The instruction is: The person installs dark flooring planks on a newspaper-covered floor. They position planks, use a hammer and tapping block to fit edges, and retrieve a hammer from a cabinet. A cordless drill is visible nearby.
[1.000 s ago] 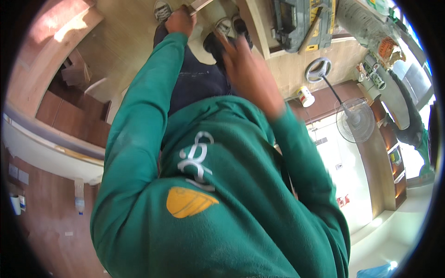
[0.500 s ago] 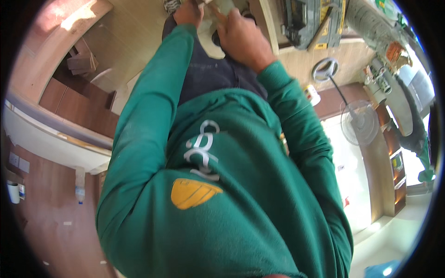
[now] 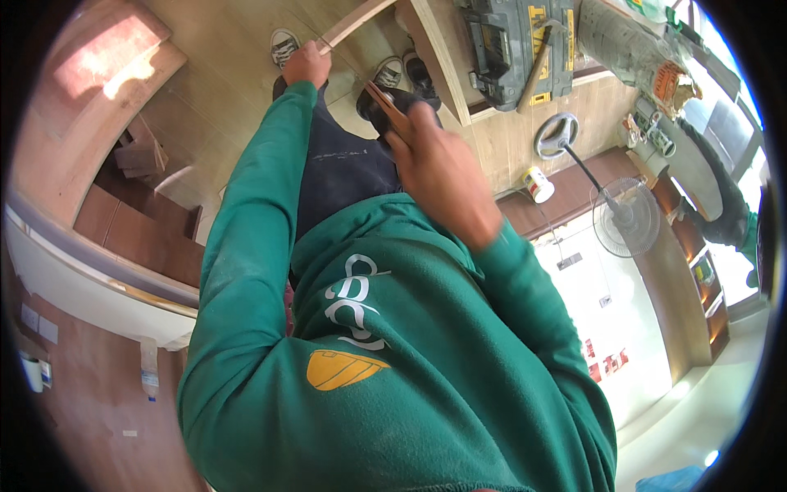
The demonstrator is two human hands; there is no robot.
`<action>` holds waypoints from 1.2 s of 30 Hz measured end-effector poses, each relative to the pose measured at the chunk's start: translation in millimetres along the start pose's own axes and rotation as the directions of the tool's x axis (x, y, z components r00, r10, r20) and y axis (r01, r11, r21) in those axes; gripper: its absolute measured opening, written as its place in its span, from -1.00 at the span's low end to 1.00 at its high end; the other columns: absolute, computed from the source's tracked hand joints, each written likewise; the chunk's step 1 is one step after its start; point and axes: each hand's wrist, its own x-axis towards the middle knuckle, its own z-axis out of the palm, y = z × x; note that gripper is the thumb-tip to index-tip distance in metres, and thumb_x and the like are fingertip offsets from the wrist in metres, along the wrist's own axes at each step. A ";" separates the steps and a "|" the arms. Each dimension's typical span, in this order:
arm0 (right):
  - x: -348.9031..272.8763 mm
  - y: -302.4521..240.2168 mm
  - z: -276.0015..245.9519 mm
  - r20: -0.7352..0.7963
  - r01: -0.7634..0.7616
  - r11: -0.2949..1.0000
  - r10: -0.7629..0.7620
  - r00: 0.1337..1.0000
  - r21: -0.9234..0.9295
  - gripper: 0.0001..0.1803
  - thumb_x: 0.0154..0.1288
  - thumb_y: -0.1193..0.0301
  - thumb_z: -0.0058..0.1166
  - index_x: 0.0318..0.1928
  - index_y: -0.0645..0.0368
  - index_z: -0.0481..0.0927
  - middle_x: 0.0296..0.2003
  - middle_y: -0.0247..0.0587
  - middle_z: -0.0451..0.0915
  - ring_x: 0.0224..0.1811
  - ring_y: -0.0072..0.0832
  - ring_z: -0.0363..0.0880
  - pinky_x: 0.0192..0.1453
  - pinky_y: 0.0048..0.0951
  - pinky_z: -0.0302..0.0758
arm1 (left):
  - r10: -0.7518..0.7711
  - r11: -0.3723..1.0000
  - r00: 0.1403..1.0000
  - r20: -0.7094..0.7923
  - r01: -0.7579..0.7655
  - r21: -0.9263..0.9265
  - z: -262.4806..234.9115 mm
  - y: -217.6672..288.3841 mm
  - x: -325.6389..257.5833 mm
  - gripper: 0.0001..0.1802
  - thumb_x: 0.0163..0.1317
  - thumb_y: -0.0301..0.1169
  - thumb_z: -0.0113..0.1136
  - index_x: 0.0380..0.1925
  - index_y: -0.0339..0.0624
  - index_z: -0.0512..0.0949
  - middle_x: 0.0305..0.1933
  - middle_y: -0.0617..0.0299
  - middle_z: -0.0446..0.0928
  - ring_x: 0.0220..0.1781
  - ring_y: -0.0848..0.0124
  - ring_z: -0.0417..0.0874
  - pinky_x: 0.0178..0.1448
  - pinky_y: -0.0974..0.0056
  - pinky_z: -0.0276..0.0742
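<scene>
My left hand (image 3: 307, 65) is closed around the end of a light wooden strip (image 3: 359, 24) at the top of the view, left of the middle. Nearer my body, my right hand (image 3: 449, 176) is wrapped round a slim brown wooden piece (image 3: 388, 107) that points up and left. A dark line runs along this piece; its lower part is hidden in the fist, so its exact kind does not show. The two hands are well apart. Below them are my dark trousers (image 3: 340, 164) and black-and-white sneakers (image 3: 284, 47).
A light wooden board (image 3: 440, 61) stands right of my feet. Beyond it, a hammer (image 3: 537, 70) lies on a black-and-yellow toolbox (image 3: 492, 49). Farther right are a standing fan (image 3: 627, 217), a white tub (image 3: 538, 185) and someone's green sleeve (image 3: 749, 246). Wood offcuts (image 3: 141, 156) lie left.
My right hand has come back toward my body with the brown piece, away from my left hand. My left hand has shifted slightly left, still on the strip. The whole view has shifted a little.
</scene>
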 end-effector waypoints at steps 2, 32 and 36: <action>-44.3 -4.5 -36.1 -0.042 -0.034 0.999 0.036 0.998 0.043 -0.67 0.49 0.26 0.14 0.00 0.18 0.34 -0.40 0.21 0.67 -0.38 0.24 0.67 -0.31 0.17 0.58 | 0.004 1.000 1.000 -0.026 -0.004 0.004 1.5 -9.1 3.6 -0.56 0.33 -0.01 0.17 -0.09 -0.16 0.63 -0.09 -0.10 0.74 -0.01 -0.13 0.75 0.07 -0.16 0.65; 285.7 110.1 11.3 0.351 0.763 0.162 -0.815 0.461 -0.626 -0.21 0.41 -0.25 0.03 0.21 0.27 0.50 0.13 0.18 0.60 0.21 0.03 0.61 0.25 -0.01 0.54 | 0.167 0.986 0.985 0.045 -0.167 0.002 -99.2 29.8 -102.8 -0.18 0.42 0.41 -0.14 -0.22 -0.23 0.60 -0.33 -0.19 0.69 -0.22 -0.20 0.72 -0.12 -0.22 0.60; 303.2 45.0 58.9 0.528 0.793 0.346 -0.604 0.597 -0.501 -0.36 0.41 -0.25 0.00 -0.07 0.12 0.68 -0.32 0.02 0.75 -0.26 0.01 0.77 -0.09 0.00 0.68 | -0.051 0.996 0.994 -0.099 0.044 -0.079 -101.8 -23.6 -110.1 -0.19 0.48 0.36 -0.17 -0.24 -0.26 0.60 -0.40 -0.25 0.64 -0.27 -0.29 0.66 -0.17 -0.25 0.52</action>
